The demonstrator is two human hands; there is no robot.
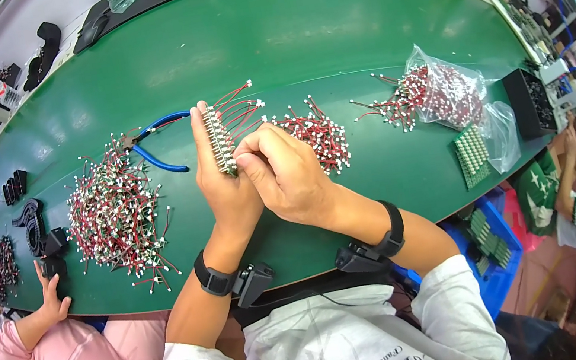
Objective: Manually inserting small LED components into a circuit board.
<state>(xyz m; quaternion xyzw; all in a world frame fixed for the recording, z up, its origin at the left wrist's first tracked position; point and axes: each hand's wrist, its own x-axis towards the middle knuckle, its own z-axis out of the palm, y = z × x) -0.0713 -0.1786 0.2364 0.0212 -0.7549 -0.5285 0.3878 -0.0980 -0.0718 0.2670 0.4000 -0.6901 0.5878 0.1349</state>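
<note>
My left hand (pixel 224 194) is closed around a narrow circuit board panel (pixel 221 141) held upright above the table. A row of small pale parts lines the panel, and several red wires with white plugs stick out from its upper right side. With bent fingers, my right hand (pixel 291 176) pinches at the panel's lower right edge; what lies between its fingertips is too small and hidden to name. Just behind my right hand lies a small heap of red-and-black wire leads (pixel 317 137). Left of my left hand rest blue-handled pliers (pixel 151 160), next to a larger heap of leads (pixel 114 222).
On the right are a clear bag of leads (pixel 449 95), a green board panel (pixel 472 157) and a black bin (pixel 528 103). A blue crate (pixel 511 235) stands below the table edge. At left, a co-worker's hand (pixel 52 296) rests near black parts (pixel 51 244).
</note>
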